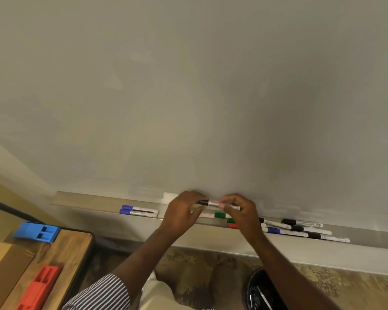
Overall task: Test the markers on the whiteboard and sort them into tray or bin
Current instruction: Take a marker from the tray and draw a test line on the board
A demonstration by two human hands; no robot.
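Observation:
A blank whiteboard (188,97) fills the upper view. Both hands hold one black-capped marker (212,202) level, just above the board's ledge tray (92,203). My left hand (183,214) pinches the black cap end. My right hand (241,212) grips the white barrel. On the tray lie two blue-capped markers (139,210) at the left. Green-capped markers (220,215) and a red-capped marker (233,225) lie under my hands. To the right is a loose group of several black and blue-capped markers (300,230).
A wooden table (61,253) stands at lower left with a blue holder (37,231), a red holder (42,285) and a cardboard box (2,265). A black bin (259,289) with a marker inside sits on the patterned carpet at lower right.

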